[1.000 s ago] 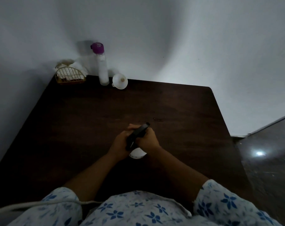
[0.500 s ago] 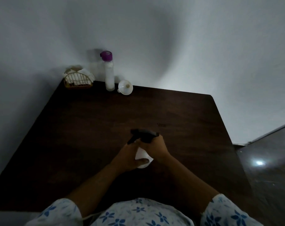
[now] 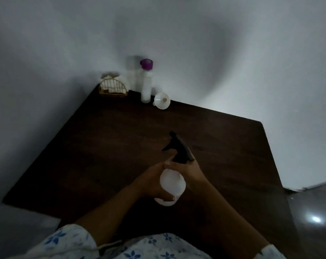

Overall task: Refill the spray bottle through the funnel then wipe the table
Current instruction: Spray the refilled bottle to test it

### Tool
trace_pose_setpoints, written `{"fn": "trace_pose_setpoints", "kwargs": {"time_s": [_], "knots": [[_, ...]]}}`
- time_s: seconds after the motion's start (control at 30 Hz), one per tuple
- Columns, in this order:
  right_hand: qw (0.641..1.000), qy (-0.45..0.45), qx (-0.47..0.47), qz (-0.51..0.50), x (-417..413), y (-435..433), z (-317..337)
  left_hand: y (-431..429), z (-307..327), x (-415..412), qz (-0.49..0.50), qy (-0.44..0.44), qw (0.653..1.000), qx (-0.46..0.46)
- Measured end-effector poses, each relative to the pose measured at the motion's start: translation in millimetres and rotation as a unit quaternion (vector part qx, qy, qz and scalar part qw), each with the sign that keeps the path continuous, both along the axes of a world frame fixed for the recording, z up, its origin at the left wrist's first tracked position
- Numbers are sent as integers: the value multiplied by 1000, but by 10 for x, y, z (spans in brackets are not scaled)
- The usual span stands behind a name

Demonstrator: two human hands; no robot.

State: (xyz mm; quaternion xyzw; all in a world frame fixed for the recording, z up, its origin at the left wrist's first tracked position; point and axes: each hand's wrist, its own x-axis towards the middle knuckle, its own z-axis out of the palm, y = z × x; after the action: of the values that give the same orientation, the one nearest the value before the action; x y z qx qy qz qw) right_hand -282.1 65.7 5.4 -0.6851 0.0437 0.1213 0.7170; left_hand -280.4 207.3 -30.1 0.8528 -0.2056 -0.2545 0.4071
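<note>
A white spray bottle [image 3: 172, 184] with a black trigger head [image 3: 179, 149] is tilted over the near middle of the dark wooden table [image 3: 111, 146]. My left hand [image 3: 153, 182] wraps the bottle's body from the left. My right hand [image 3: 191, 170] grips the neck just under the trigger head. A white funnel [image 3: 161, 103] lies on its side at the table's far edge. Beside it stands a tall white refill bottle with a purple cap [image 3: 146, 83].
A small gold wire basket [image 3: 113, 89] holding white cloths or tissues sits in the far left corner against the wall. The table's right edge borders a glossy dark floor [image 3: 315, 217]. Grey walls close in at the back and left.
The trigger head has turned and risen, and more of the white body shows. My left hand has slid lower on the bottle. The camera has tilted and shifted right.
</note>
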Motion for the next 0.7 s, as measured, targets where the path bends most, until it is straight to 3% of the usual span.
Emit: {"fn": "trace_pose_setpoints", "kwargs": {"time_s": [0.07, 0.13, 0.27, 0.4, 0.47, 0.57, 0.7], "knots": [[992, -2, 67, 102, 65, -245, 8, -46, -36, -41, 3, 6, 1000, 12], [984, 1, 66, 167, 79, -394, -21, -184, -58, -166, 12, 12, 1000, 20], [989, 68, 96, 85, 38, -562, -169, -590, -57, -430, 76, 9, 996, 35], [974, 194, 120, 2, -54, -834, -281, -699, -218, -639, 229, -14, 971, -70], [973, 205, 109, 8, -133, -926, -328, -690, -359, -717, 309, -70, 948, 27], [954, 267, 134, 7, -231, -975, -344, -736, -505, -716, 354, -161, 898, 203], [947, 304, 98, 28, -251, -942, -365, -842, -634, -649, 345, -130, 870, 327]]}}
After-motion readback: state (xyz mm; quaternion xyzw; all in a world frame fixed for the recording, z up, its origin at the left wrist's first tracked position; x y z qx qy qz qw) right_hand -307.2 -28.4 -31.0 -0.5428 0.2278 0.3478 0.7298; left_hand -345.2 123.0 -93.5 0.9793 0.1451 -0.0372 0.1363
